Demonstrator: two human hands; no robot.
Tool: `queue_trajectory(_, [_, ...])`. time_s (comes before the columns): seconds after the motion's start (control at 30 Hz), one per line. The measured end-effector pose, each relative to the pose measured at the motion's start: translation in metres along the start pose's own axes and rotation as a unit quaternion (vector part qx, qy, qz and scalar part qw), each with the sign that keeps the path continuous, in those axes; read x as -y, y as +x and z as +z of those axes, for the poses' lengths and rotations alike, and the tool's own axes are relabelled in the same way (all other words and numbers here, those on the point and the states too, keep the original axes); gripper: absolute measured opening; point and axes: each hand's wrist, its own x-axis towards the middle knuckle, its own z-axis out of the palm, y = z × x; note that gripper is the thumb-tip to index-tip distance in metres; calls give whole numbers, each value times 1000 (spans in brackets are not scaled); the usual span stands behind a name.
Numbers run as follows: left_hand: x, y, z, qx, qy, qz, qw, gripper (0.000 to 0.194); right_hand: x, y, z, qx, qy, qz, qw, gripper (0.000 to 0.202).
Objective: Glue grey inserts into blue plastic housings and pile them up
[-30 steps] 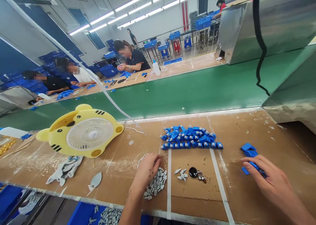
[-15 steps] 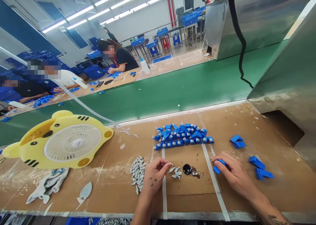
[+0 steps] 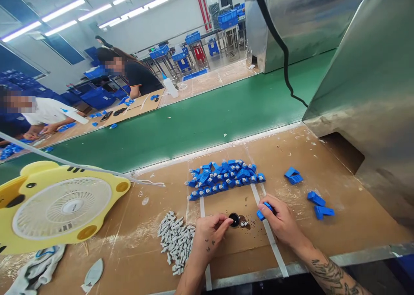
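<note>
My left hand (image 3: 210, 234) is closed, thumb and fingertips pinched together at the left edge of a small round black dish (image 3: 234, 219) of dark liquid. Whatever is in that pinch is too small to make out. Beside the hand lies a heap of small grey plastic pieces (image 3: 173, 239), partly covered by it. My right hand (image 3: 281, 219) is closed around a blue plastic block (image 3: 265, 209), held just above the table right of the dish. Behind both hands stand rows of similar blue blocks (image 3: 223, 174) with pale ends.
Loose blue blocks (image 3: 320, 206) lie at the right. A yellow animal-shaped fan (image 3: 106, 224), a glove (image 3: 42, 271) and a grey leaf-shaped piece (image 3: 94, 272) are at the left. Beyond runs a green conveyor belt (image 3: 207, 118) beside a metal housing (image 3: 365, 92); people sit across it.
My left hand has moved right, from beside the loose grey pieces to the dish edge. My right hand still grips the blue block, now nearer the dish. The view has shifted right.
</note>
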Motion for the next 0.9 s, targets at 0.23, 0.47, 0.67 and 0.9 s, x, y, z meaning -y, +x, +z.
queue_trajectory(0.23, [20,-11,3,3,109,101,989,29,-1,-2,1,18,-17,-22,999,31])
queue_trajectory(0.47, [5,-4,-8,65,238,220,944,31,-1,-4,1,-13,71,19,997,39])
queue_trajectory(0.67, [-4,-2,-9,52,249,237,938,33,3,-6,1,-34,131,80,988,41])
queue_trajectory(0.9, [-25,-16,0,-114,62,189,973,21,18,-6,26,-25,333,206,920,57])
